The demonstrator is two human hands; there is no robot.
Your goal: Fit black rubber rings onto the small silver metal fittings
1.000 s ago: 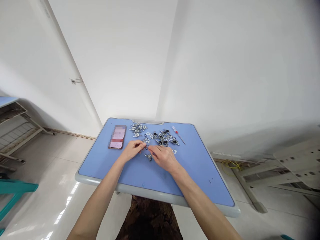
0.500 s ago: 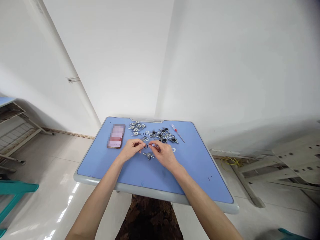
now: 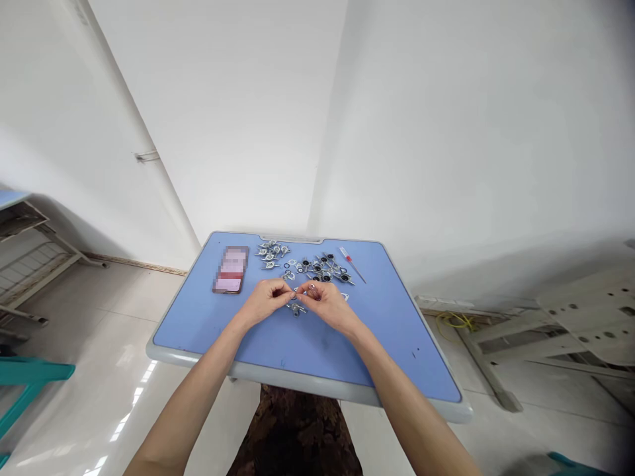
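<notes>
My left hand (image 3: pixel 268 301) and my right hand (image 3: pixel 326 305) meet over the middle of the blue desk (image 3: pixel 198 330), thumbs and forefingers pinched. Between the fingertips is a small dark ring (image 3: pixel 294 297), partly covered by them. Just below lies a small metal fitting (image 3: pixel 296 309) with thin side arms, on the desk top. Above my fingers sits a metal flange piece (image 3: pixel 288 275). Behind my right hand is a cluster of metal parts with black round faces (image 3: pixel 325 268). A flat metal plate (image 3: pixel 345 297) shows beside my right knuckles.
A phone (image 3: pixel 231 270) lies at the desk's left. More silvery parts (image 3: pixel 270 251) are piled near the back edge. A screwdriver with a clear and red handle (image 3: pixel 348 258) lies at back right. Behind the desk rises a white wall (image 3: pixel 248 132); a teal stool (image 3: pixel 34 377) stands left.
My hands have come together, fingertips now meeting around the dark ring. They sit slightly lower, nearer the metal fitting. The other parts lie as before.
</notes>
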